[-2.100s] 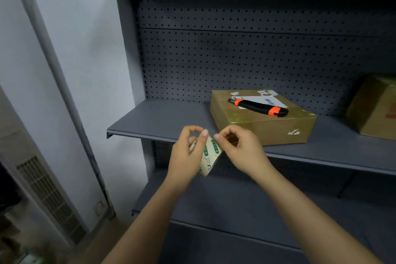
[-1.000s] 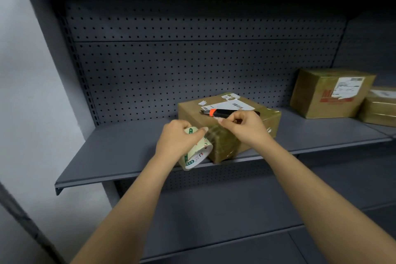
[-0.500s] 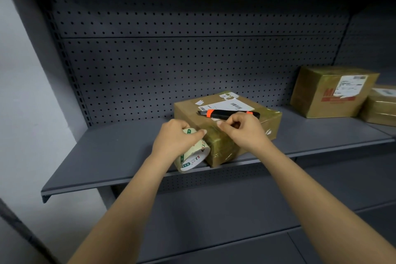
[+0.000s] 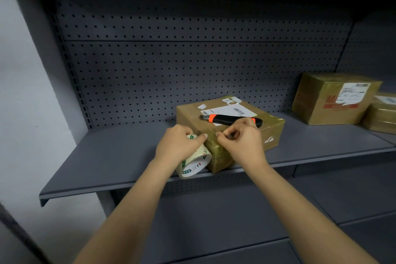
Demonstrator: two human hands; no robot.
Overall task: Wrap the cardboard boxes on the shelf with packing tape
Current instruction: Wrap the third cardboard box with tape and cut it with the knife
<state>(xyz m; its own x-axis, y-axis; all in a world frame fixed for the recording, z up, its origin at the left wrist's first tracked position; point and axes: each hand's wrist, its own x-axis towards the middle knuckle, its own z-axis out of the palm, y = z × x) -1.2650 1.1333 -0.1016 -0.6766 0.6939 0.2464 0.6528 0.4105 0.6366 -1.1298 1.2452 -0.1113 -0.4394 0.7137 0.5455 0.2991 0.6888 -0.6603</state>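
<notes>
Left hand (image 4: 177, 146) grips the packing tape roll (image 4: 196, 162), fingers curled over the top, with the roll pressed against the near-left corner of the cardboard box (image 4: 190, 113). Holding it there probably keeps the roll steady so the strip feeds straight onto the box face. Right hand (image 4: 242, 143) is curled, thumb and forefinger pinched tight just right of the roll over the box's front top edge. It looks like it has the tape end, but the strip is clear and barely shows. The two hands are close together, fingertips nearly meeting.

The box sits angled at the front edge of the grey shelf (image 4: 111, 156), within easy reach. Its near corner is glossy, likely already taped. An orange-black utility knife (image 4: 231, 119) lies on the box top next to the shipping label, probably parked there for cutting the strip. Two more cardboard boxes (image 4: 330, 100) sit well apart on the right of the same shelf, against the perforated back panel (image 4: 192, 70).

Judged step: starting a strip at the corner; wrap is at an early stage.
</notes>
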